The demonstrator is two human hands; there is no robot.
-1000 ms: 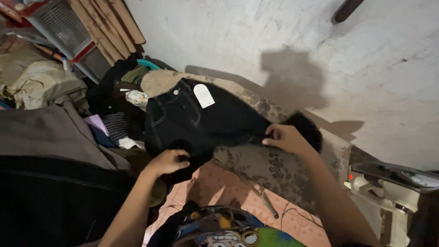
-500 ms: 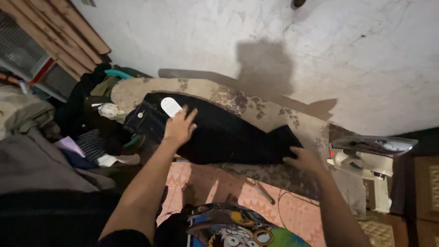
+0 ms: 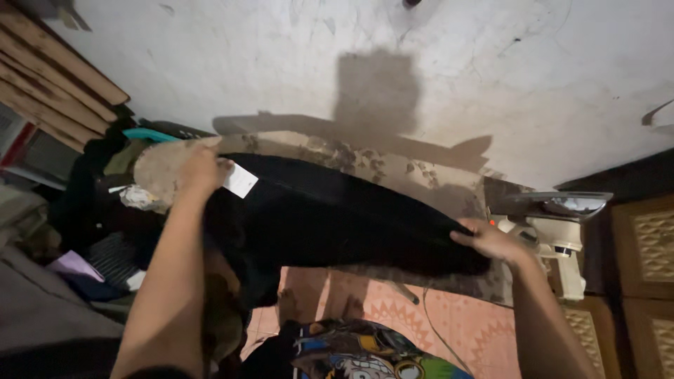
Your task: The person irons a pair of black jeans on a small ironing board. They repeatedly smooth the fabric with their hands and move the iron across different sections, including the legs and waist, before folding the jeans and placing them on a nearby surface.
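- The black trousers (image 3: 337,217) lie lengthwise along the ironing board (image 3: 393,165), waist at its left end, hems at the right end near the iron (image 3: 554,217).
- The left hand (image 3: 200,165) rests on the waistband by the white tag (image 3: 240,180); whether its fingers pinch the cloth I cannot tell.
- The right hand (image 3: 491,242) has fingers curled, gripping the hem.
- To my eye, pulling evenly from both ends would flatten the cloth; part of it sags off the near edge.

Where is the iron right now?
In the head view the iron stands at the right, at the ironing board's end, just beyond the right hand.
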